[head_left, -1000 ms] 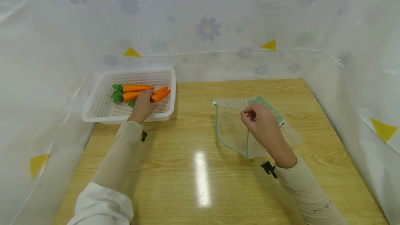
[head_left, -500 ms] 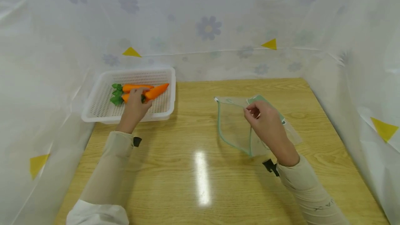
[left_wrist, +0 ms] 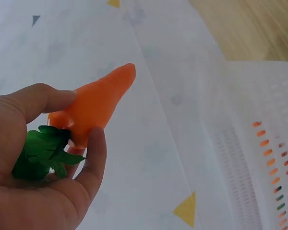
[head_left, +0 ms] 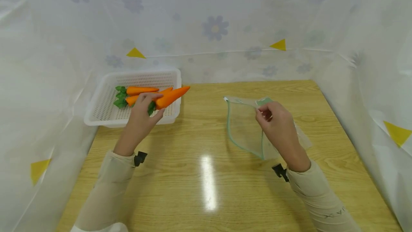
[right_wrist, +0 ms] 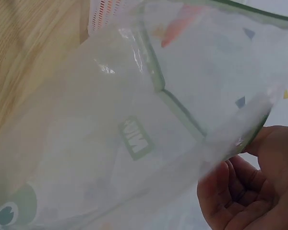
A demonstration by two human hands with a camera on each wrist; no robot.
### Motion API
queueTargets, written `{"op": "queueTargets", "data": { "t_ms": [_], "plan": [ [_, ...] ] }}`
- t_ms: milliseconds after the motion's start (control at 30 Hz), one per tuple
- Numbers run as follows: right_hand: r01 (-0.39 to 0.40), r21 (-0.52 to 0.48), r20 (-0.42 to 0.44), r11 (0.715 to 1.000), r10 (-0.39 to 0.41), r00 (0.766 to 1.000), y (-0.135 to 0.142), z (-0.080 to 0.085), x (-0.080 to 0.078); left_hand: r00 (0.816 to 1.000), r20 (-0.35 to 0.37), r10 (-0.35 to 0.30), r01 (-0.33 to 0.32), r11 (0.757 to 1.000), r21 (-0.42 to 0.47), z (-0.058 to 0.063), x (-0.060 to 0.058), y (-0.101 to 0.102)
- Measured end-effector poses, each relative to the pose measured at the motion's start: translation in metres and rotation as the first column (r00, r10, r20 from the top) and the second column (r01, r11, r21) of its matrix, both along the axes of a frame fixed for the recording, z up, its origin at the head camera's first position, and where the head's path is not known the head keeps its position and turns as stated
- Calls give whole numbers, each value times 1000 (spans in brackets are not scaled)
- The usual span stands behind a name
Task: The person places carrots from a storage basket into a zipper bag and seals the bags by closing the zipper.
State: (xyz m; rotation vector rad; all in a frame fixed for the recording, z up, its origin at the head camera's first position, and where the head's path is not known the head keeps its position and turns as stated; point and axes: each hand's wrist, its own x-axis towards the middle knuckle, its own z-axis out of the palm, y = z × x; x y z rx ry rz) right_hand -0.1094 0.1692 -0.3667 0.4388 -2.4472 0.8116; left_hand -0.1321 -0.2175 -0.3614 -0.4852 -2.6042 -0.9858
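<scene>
My left hand (head_left: 140,119) holds an orange carrot (head_left: 172,97) by its thick end, above the front right part of a white perforated basket (head_left: 93,114). The carrot's green leaves (left_wrist: 43,148) sit within the palm, and its tip points away to the right. More carrots (head_left: 141,90) with leafy tops lie in the basket, partly behind the hand. On the right, my right hand (head_left: 278,128) pinches the rim of a clear zip bag (head_left: 244,126) with green edging between thumb and fingertips. The bag's mouth gapes toward the left. Printed green marks (right_wrist: 136,138) show on its film.
A wooden table (head_left: 180,185) spreads under both arms. Pale flower-patterned sheeting (head_left: 206,63) walls the back and both sides, with yellow triangles (head_left: 278,44) stuck on it.
My left hand has lifted a carrot out from among the others and drawn it toward me, its tip now past the basket's right rim. The right hand and bag have shifted slightly right.
</scene>
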Motion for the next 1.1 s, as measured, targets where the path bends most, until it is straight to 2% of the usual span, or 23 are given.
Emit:
{"op": "queueTargets", "data": {
  "t_ms": [133,267,500,600,900,1000,1100],
  "plan": [
    [5,5,-31,1000,-5,999,0,1,1,996,-26,-80,81,997,20,8,14,10],
    [16,13,-53,1000,-16,998,-1,2,2,985,-59,-162,164,986,31,14,24,22],
    [29,11,-69,1000,-28,997,-1,3,3,949,-80,-306,311,949,53,17,37,42],
    [28,7,-78,1000,-27,997,-1,2,3,934,-80,-348,353,934,59,16,40,51],
    [29,6,-93,1000,-29,995,-2,2,3,908,-79,-411,415,908,52,10,43,76],
    [27,6,-93,1000,-26,995,-3,2,4,911,-96,-400,405,913,41,6,41,86],
    [21,7,-95,1000,-20,995,-5,1,5,922,-128,-366,371,928,18,3,39,94]
  ]
}}
